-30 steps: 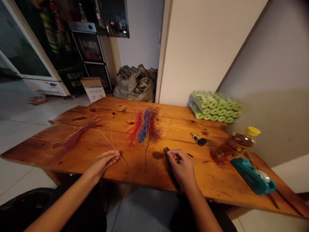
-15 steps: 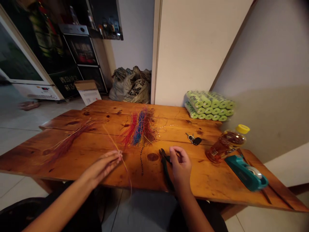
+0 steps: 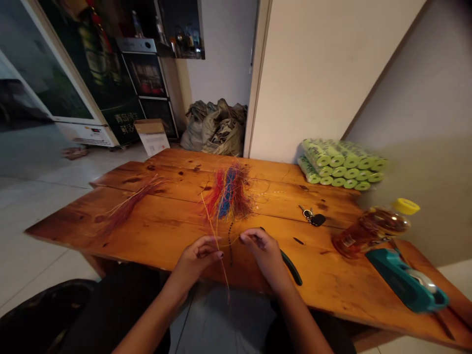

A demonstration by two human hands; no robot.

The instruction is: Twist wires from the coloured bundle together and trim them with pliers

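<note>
The left hand [image 3: 197, 259] pinches thin, flexible yellow-orange strands [image 3: 207, 212] above the brown wooden counter [image 3: 165, 221]. The right hand [image 3: 263, 250] brings its fingertips together on a fine, curved yellow strand [image 3: 235, 241] between the hands. Dark-green-handled pliers [image 3: 292, 268] lie partly hidden by the right hand; beyond both lies a tangled bundle of fine red, blue and yellow strands [image 3: 228, 192]

Pale characters [image 3: 126, 118] "青岛纯生" on dark fridge panel [image 3: 106, 101] (second line, starting "鲜", blurred).
</note>
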